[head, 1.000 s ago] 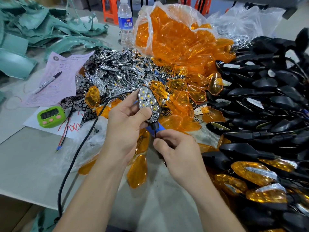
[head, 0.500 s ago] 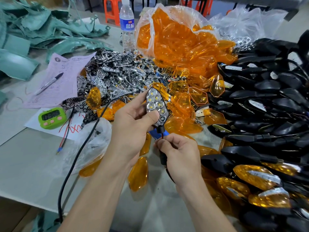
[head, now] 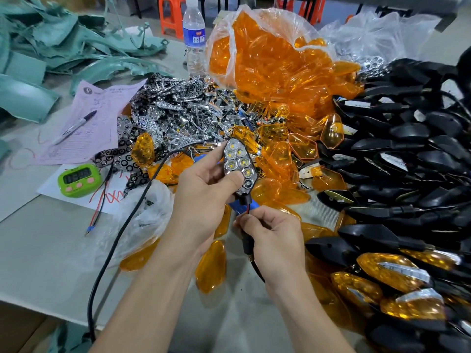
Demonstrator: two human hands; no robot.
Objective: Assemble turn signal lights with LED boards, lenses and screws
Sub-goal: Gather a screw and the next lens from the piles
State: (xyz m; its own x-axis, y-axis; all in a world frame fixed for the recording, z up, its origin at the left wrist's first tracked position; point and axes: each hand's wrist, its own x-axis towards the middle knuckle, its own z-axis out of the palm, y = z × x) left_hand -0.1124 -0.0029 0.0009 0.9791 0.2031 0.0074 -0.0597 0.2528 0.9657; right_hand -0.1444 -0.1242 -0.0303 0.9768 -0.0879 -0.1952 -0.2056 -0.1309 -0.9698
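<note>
The left grip (head: 204, 189) is closed around a turn signal light (head: 240, 169), thumb pressed on its shiny front, holding it up above the counter (head: 38, 250). Just below it, the right grip (head: 270, 238) pinches the thin wires (head: 248, 212) at the light's stem. Beyond the grips lie orange lenses (head: 280, 70) in a bag, and black housings (head: 407, 149) are piled to the right.

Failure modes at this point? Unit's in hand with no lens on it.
1. The left hand has its thumb on the bare reflector face of the turn signal light; it may smudge before a lens goes on.
2. The right hand pinches the thin wires at the stem; a tug could strain them.
3. The black cable hangs off the table edge, a possible snag.
</note>
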